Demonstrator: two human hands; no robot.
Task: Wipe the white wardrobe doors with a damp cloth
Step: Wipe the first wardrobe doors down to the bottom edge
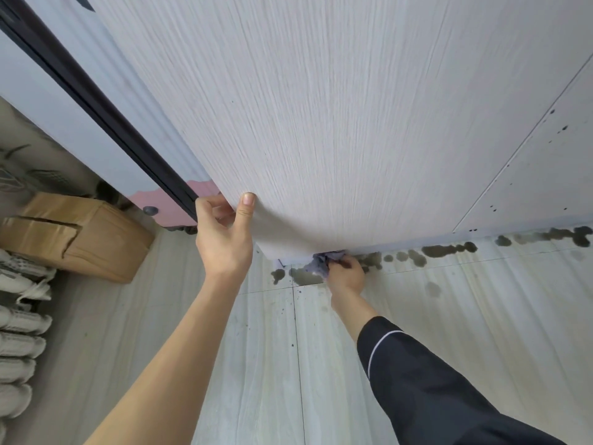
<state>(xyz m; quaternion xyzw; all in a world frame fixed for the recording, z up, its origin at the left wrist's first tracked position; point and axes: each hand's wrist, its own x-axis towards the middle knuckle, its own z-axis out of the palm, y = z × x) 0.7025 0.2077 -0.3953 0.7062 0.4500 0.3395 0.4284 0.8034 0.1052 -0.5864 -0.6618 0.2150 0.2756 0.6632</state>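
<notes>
View down the face of the white wardrobe door (pixel 321 123) to the floor (pixel 449 332). Your left hand (pixel 221 232) grips the door's free edge near its lower corner, with the fingers curled behind the panel and the thumb laid flat on the front, which steadies it. Your right hand (pixel 348 273), reaching out of a dark sleeve (pixel 433 380), is closed round a bunched bluish cloth (pixel 321 261). It presses the cloth against the bottom edge of the same door, just above the floor.

Progress, as a judgement: the cloth sits at the very foot of the panel, and the broad face above it shows no obvious marks — so this door appears close to finished. Whether it is damp all over cannot be read from the wood-grain finish.

What is left is plainer. The neighbouring door (pixel 539 175) to the right carries dark specks (pixel 563 128) along its seam and lower edge, and appears not yet wiped. Dark, wet-looking patches (pixel 449 250) line the floor beneath both doors — these lie outside the task as stated. A cardboard box (pixel 73 232) stands at the left, well apart from the work.
</notes>
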